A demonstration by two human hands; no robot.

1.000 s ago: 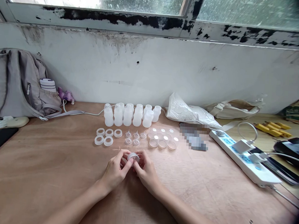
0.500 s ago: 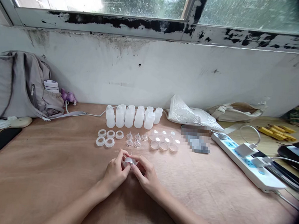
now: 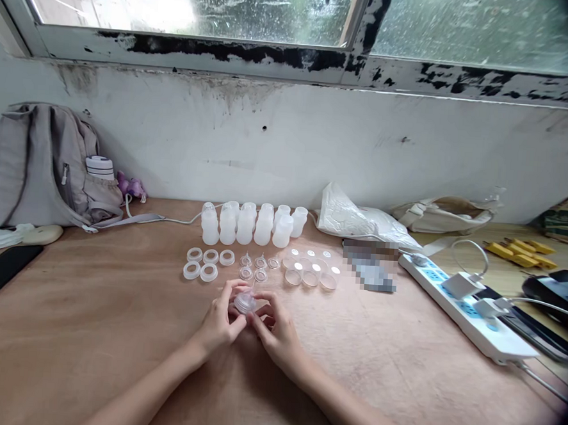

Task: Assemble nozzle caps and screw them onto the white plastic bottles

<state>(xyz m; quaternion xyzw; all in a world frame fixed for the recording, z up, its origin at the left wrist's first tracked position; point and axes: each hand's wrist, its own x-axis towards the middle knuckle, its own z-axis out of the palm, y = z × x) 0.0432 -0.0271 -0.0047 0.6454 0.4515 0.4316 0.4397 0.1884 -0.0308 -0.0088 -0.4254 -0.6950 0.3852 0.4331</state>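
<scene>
The clear ridged piece (image 3: 245, 304) is held between both hands above the table (image 3: 137, 319); its underside and the farther fingertips are hidden, its fine detail blurred; the left hand (image 3: 220, 316) pinches it between thumb and forefinger; the right hand (image 3: 277, 327) has bent fingers and thumb against its right side; a pixelated flat item (image 3: 370, 267) is unreadable, and the frame cuts both forearms; a second ago a round rim showed, whereas now ridges and a thin tip do; pale rings (image 3: 208, 279) lie just beyond; wood extends beside both forearms, rightward to the power strip (image 3: 470, 310).
</scene>
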